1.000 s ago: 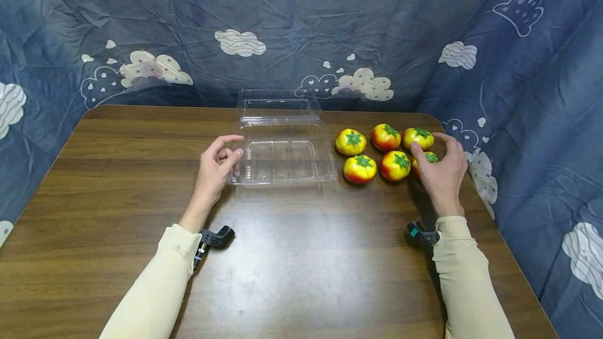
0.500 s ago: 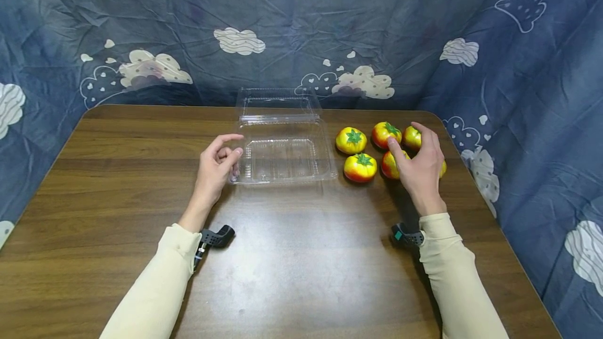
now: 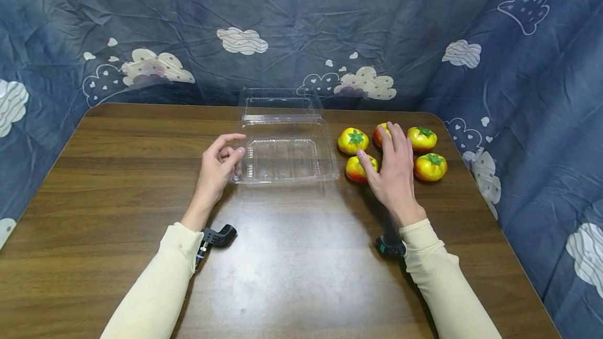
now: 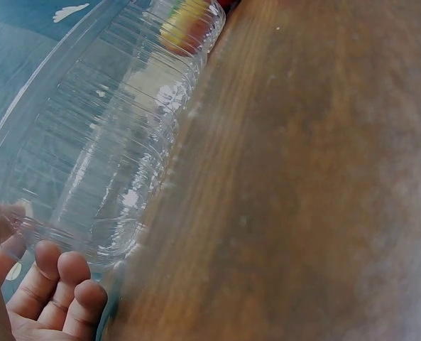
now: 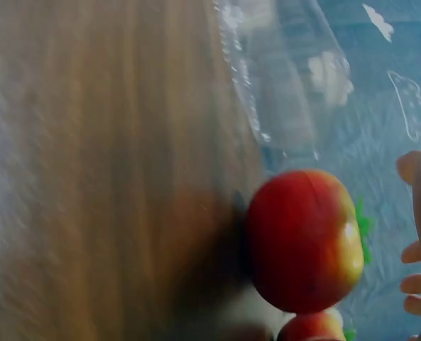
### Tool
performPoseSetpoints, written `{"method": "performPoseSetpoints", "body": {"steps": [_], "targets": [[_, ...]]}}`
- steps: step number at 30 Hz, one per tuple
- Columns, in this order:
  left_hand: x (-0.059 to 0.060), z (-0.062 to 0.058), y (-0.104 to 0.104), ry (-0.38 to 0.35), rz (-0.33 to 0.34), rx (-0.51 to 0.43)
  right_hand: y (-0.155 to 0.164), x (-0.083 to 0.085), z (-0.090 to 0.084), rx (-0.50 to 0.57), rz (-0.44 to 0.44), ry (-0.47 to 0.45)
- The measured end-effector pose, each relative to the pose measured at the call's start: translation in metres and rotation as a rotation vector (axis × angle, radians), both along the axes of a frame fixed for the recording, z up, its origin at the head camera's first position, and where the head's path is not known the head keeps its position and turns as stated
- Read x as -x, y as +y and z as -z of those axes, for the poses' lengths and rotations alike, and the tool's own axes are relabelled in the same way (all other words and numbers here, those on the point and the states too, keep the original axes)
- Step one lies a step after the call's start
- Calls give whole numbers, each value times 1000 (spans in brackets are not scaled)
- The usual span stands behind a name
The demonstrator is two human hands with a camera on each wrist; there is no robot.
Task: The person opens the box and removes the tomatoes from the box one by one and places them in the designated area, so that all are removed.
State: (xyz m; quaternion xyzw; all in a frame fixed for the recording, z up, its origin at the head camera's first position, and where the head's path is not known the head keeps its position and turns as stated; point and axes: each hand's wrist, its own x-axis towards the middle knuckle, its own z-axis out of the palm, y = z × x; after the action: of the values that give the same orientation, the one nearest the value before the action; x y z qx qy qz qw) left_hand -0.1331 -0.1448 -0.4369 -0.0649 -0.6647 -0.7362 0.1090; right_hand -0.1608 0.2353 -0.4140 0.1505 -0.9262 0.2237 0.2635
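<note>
A clear plastic clamshell container (image 3: pixel 282 158) lies open on the brown table (image 3: pixel 132 171), its lid (image 3: pixel 280 102) folded back. My left hand (image 3: pixel 235 161) holds the container's left rim with curled fingers (image 4: pixel 57 280); the corner (image 4: pixel 104 238) sits against them. Several yellow-red toy tomatoes lie right of the container. My right hand (image 3: pixel 377 145) hovers flat over them with straight fingers, covering one and partly hiding two (image 3: pixel 355 170) (image 3: pixel 378 134). Three tomatoes show whole (image 3: pixel 352 140) (image 3: pixel 422 138) (image 3: pixel 430 167). The right wrist view shows a red tomato (image 5: pixel 302 241) close beneath the fingertips (image 5: pixel 416 266).
A blue cloud-print cloth (image 3: pixel 330 25) hangs behind and to the right of the table. Black wrist cameras (image 3: pixel 219 235) (image 3: pixel 390 247) sit at both sleeves. Bare wood stretches across the front and left of the table.
My right hand has slid left across the tomatoes, from the right-hand pair to the middle ones, uncovering the two at the right. The left hand and container have stayed put.
</note>
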Motion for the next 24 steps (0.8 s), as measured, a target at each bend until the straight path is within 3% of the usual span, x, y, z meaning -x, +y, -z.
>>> {"method": "performPoseSetpoints", "body": {"steps": [11,19,24], "targets": [[0,-1,0,0,-1,9,-17,-7,14,-167,-46,-35],[0,0,-1,-2,5,0,-18,-7,19,-227,-17,-56],[0,2,-1,21,5,-14,-16,-8,16,-277,48,-105]]}}
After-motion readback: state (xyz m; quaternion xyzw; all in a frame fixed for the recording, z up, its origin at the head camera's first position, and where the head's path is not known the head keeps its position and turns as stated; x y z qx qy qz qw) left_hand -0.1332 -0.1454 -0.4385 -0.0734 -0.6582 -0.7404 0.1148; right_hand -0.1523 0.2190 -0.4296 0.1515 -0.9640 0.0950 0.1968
